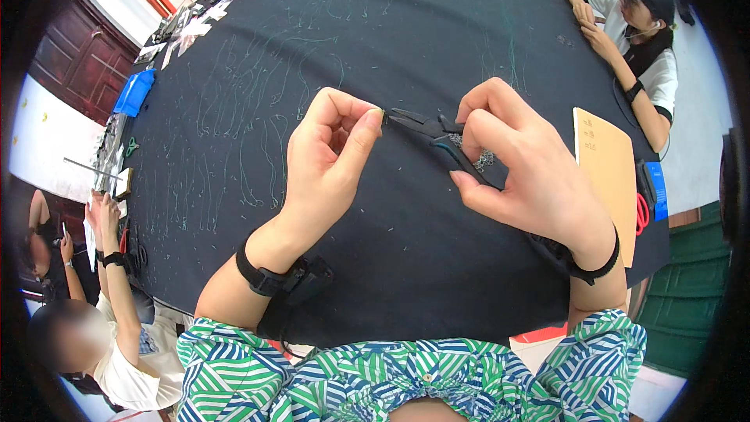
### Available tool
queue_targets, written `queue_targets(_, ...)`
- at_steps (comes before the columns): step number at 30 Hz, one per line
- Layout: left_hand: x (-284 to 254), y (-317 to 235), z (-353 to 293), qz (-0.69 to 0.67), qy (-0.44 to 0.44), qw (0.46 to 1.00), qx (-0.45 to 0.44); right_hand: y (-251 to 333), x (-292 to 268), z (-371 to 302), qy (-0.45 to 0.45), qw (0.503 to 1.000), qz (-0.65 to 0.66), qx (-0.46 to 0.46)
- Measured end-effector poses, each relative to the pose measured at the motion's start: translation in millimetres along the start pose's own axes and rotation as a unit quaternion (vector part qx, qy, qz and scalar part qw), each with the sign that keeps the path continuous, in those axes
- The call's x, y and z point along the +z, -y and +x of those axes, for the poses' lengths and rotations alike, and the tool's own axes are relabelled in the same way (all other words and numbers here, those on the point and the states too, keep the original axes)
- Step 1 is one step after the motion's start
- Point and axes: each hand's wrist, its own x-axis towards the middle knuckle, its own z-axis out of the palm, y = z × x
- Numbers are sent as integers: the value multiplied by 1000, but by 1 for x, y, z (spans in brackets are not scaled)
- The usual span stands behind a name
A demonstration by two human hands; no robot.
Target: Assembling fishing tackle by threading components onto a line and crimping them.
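Note:
In front of me, my left hand [334,148] is closed in a pinch of thumb and forefinger. Whatever lies between those fingertips is too small to make out. My right hand [527,168] grips a pair of pliers [418,122] with dark jaws and black-and-teal handles. The jaws point left, and their tips are right beside my left fingertips; whether they touch cannot be told. Behind the handles, partly covered by my right fingers, a small heap of silvery chain or metal rings [484,159] shows on the black cloth.
Thin green threads [250,109] are spread over the black-covered table [437,281]. At right lie a tan envelope [605,187], red-handled scissors [642,215] and a blue packet [658,190]. Blue bins [135,92] stand along the left and far edges. Other people sit at both sides.

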Motion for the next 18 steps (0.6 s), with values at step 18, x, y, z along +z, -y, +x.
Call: queue_targets(18, -2, 4, 0, 109, 0, 993, 45, 1, 8, -2, 4, 998, 20, 58)
